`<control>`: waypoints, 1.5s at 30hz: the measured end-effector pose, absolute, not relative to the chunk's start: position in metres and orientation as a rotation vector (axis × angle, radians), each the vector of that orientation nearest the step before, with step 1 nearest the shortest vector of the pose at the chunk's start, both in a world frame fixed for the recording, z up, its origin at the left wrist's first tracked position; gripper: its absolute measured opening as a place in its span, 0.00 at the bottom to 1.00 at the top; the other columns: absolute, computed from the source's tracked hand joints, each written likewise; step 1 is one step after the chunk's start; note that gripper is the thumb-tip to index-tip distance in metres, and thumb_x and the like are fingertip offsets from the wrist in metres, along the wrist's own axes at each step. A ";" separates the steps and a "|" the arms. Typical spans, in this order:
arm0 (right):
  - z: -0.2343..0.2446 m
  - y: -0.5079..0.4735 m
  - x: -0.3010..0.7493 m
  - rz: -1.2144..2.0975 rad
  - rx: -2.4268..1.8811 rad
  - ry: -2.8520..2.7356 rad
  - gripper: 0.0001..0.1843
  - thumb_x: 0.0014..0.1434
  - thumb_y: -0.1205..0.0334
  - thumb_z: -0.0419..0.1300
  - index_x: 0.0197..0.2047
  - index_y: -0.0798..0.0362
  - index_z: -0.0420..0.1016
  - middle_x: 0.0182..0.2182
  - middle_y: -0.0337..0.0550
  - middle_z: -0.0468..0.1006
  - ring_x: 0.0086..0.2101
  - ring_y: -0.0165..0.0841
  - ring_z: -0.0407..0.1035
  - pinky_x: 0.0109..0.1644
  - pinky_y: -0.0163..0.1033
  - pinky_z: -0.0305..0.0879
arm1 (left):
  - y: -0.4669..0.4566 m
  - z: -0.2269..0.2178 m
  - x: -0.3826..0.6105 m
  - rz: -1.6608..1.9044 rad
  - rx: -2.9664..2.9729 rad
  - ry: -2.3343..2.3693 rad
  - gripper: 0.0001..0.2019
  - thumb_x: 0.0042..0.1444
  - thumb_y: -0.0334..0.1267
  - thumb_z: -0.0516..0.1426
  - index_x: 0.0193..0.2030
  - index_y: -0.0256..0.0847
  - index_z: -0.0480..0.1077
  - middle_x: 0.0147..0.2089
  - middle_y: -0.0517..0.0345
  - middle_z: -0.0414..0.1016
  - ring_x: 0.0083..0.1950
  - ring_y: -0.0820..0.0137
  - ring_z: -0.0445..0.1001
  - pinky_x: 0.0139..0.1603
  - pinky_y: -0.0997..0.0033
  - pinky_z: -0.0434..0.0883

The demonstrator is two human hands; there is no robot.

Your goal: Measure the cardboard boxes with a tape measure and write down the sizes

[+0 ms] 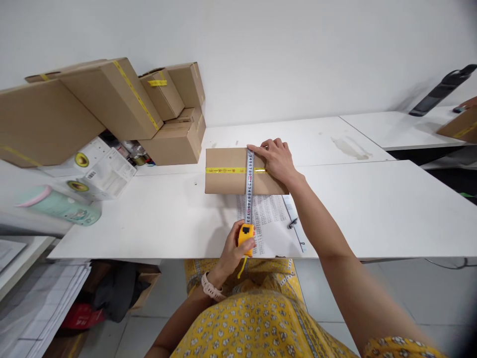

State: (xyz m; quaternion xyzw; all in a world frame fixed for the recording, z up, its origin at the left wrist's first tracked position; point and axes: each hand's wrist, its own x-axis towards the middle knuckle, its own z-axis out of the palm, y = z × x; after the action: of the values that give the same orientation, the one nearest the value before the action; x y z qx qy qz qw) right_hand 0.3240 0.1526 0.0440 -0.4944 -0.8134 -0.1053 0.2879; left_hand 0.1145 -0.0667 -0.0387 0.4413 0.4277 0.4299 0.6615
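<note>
A flat brown cardboard box (225,181) lies on the white bench (372,209), taped lengthwise with a yellow strip. The yellow tape measure (246,232) sits in the left hand (233,251). Its blade (249,186) (white, numbered) runs straight across the box top, with its end pinned under the right hand (278,161) at the far edge.

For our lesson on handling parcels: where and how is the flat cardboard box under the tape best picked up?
Probably by its two short ends, coming from above: the box lies flat and wide on the table, its left end is free, and the right hand and tape cross its right half.
</note>
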 end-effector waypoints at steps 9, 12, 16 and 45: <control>0.040 0.150 0.324 -0.334 -1.362 -2.151 0.31 0.70 0.69 0.44 0.68 0.35 0.70 0.51 0.49 0.74 0.47 0.45 0.59 0.51 0.50 0.56 | -0.065 -0.047 0.112 0.990 1.042 0.907 0.30 0.54 0.52 0.67 0.59 0.44 0.65 0.52 0.52 0.74 0.42 0.67 0.76 0.41 0.67 0.75; 0.042 0.146 0.320 -0.340 -1.404 -2.104 0.28 0.72 0.65 0.42 0.69 0.40 0.68 0.47 0.49 0.75 0.46 0.45 0.60 0.50 0.50 0.56 | -0.072 -0.041 0.106 0.994 1.042 0.846 0.30 0.55 0.53 0.67 0.60 0.46 0.64 0.53 0.51 0.74 0.41 0.67 0.77 0.40 0.66 0.76; 0.043 0.131 0.313 -0.365 -1.448 -2.052 0.25 0.73 0.47 0.47 0.63 0.49 0.74 0.47 0.51 0.78 0.48 0.47 0.61 0.54 0.51 0.56 | -0.082 -0.036 0.091 1.151 1.161 0.791 0.32 0.55 0.52 0.67 0.63 0.48 0.64 0.56 0.49 0.74 0.45 0.65 0.78 0.41 0.66 0.77; -0.024 -0.103 0.301 0.761 -1.025 -1.363 0.12 0.66 0.60 0.64 0.29 0.50 0.80 0.31 0.41 0.81 0.29 0.30 0.75 0.29 0.35 0.70 | -0.113 -0.020 0.078 0.675 1.772 1.098 0.55 0.47 0.48 0.73 0.76 0.49 0.47 0.64 0.45 0.69 0.62 0.53 0.74 0.64 0.48 0.72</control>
State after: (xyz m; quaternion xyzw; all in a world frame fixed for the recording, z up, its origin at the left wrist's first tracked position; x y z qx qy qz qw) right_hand 0.3012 -0.1029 -0.0238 -0.4413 -0.5865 0.3276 0.5949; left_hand 0.0782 -0.1131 -0.0203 0.7191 0.4454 0.2739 0.4576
